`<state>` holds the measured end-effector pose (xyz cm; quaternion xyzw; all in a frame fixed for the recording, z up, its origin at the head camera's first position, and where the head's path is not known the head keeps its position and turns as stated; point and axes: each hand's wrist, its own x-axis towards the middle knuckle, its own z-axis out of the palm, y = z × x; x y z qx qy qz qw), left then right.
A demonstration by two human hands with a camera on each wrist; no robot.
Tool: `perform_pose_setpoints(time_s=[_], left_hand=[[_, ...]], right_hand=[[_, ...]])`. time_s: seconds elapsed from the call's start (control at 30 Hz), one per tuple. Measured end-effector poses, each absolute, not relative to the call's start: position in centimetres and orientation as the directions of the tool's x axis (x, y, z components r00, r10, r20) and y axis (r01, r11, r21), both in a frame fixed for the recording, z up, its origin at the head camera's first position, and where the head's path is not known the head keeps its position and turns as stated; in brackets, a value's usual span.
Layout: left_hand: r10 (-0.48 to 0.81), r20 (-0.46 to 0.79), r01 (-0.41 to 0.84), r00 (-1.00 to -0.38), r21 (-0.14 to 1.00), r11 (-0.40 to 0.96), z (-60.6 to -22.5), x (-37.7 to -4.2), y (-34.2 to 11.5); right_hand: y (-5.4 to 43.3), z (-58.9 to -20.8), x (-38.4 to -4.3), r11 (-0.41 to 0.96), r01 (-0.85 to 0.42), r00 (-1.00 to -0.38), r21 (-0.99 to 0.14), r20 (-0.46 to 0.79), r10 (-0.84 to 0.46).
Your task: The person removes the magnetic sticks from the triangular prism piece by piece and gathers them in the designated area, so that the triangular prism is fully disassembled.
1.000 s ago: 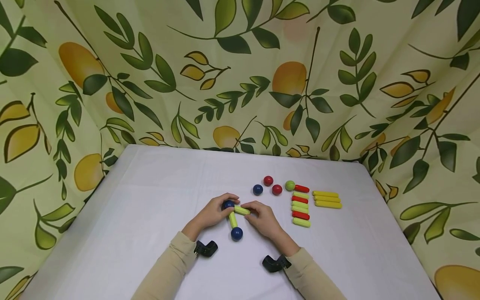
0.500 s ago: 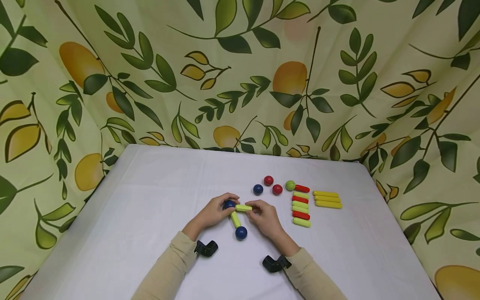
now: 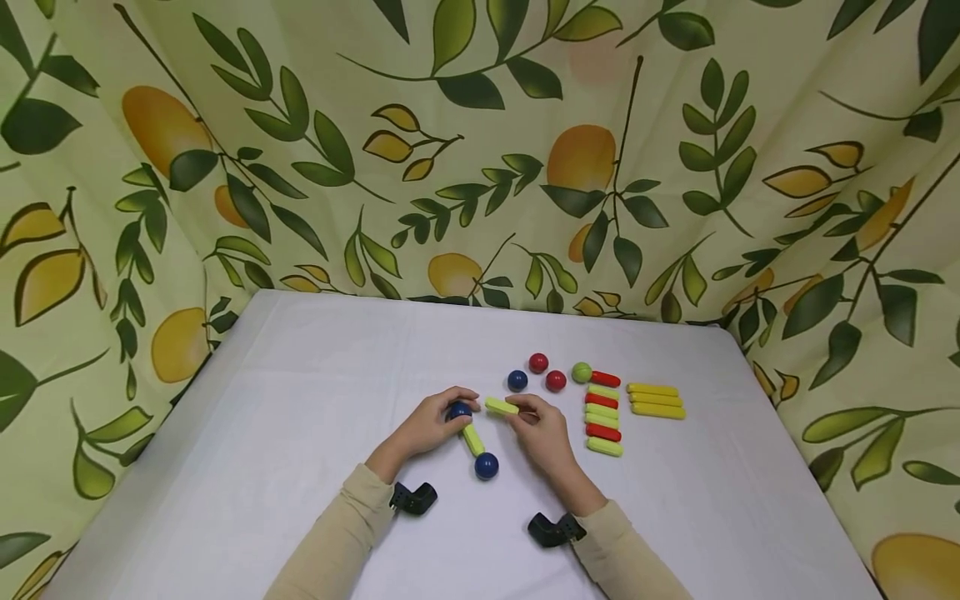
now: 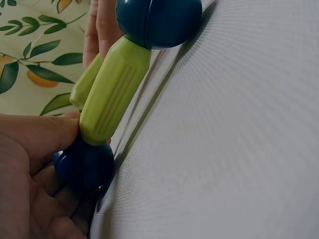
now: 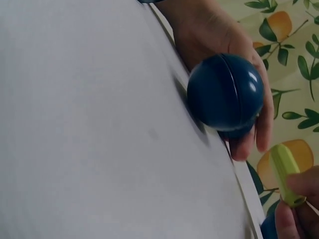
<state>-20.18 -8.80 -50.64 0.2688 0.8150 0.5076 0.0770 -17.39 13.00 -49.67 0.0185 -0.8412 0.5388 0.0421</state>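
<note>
My left hand (image 3: pixel 429 423) grips a blue ball (image 3: pixel 459 410) on the white table. From that ball a light green stick (image 3: pixel 473 440) runs toward the near side, ending at a second blue ball (image 3: pixel 487 467). In the left wrist view the stick (image 4: pixel 114 92) touches both balls, and the left thumb lies against its lower end. My right hand (image 3: pixel 546 433) pinches another light green stick (image 3: pixel 501 407) by one end, apart from the gripped ball. The right wrist view shows this stick (image 5: pixel 286 175) between thumb and fingers, while the nearer blue ball (image 5: pixel 224 92) partly hides the left hand.
Beyond the hands lie a loose blue ball (image 3: pixel 517 380) and two red balls (image 3: pixel 538 362). To the right, a green ball (image 3: pixel 582 372) touches a red stick (image 3: pixel 606 379), above a column of red and green sticks (image 3: pixel 603 417). Yellow sticks (image 3: pixel 657 400) lie farther right.
The right hand's green stick has come away from the gripped blue ball, moving right and slightly away from me. The nearer blue ball has swung a little right; the left hand stays in place.
</note>
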Motion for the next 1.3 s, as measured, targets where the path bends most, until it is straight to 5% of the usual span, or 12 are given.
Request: perform_pose_setpoints(time_s=[0.37,0.9,1.3], left_hand=[[0.498,0.152,0.353,-0.854,0.872,0.339,-50.6,-20.2,-8.5],[0.484,0.176,0.39,-0.857,0.836,0.387,-50.5,-20.3,-8.7],[0.541,0.151,0.401,-0.828,0.832,0.382,-50.7,-20.0,-9.0]], right_hand=[[17.3,-47.6,-15.2,0.388,-0.023,-0.999,-0.921,0.037,0.029],[25.3,-48.4,-10.1,0.521,0.094,-0.987,-0.848,-0.01,0.161],[26.0,-50.0,-10.4,0.71,0.079,-0.967,-0.7,0.118,0.224]])
